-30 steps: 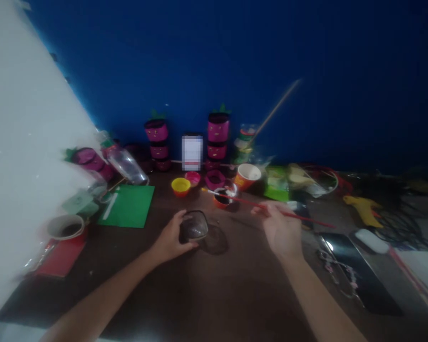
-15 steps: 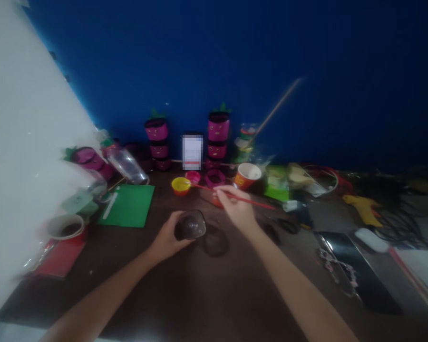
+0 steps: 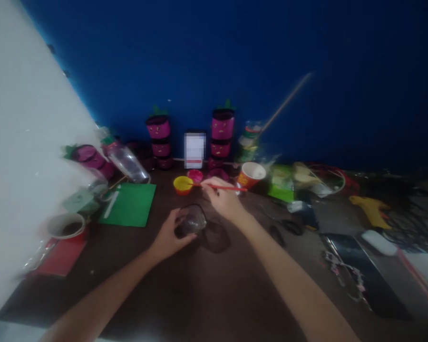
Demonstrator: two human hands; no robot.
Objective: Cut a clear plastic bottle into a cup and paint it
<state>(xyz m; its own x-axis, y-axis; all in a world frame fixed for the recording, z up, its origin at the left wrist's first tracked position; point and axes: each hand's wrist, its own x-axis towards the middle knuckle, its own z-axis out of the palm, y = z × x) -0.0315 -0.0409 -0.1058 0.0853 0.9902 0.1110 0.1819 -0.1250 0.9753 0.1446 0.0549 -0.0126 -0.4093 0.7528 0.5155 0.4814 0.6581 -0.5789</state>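
Note:
My left hand (image 3: pixel 171 235) is wrapped round the side of a small clear cup (image 3: pixel 192 220), its mouth tilted towards me. Between the fingers of my right hand (image 3: pixel 223 197) is a thin red paintbrush (image 3: pixel 228 188). The brush's far end reaches into a small yellow cup (image 3: pixel 183 185); its tip is too blurred to make out. Just behind stands a small cup of pink paint (image 3: pixel 195 176). A red paper cup (image 3: pixel 251 175) stands right of my right hand.
Purple figures with green tops (image 3: pixel 222 128) flank an upright phone (image 3: pixel 194 150) by the blue wall. A green sheet (image 3: pixel 130 206), a plastic bottle (image 3: pixel 128 161) and another paper cup (image 3: pixel 67 226) are on the left. To the right are a yellow glue gun (image 3: pixel 371 210) and a dark phone (image 3: pixel 369 275).
My right hand has moved left and slightly up, bringing the brush further into the yellow cup. The left hand still holds the clear cup, almost unmoved. The view has shifted slightly.

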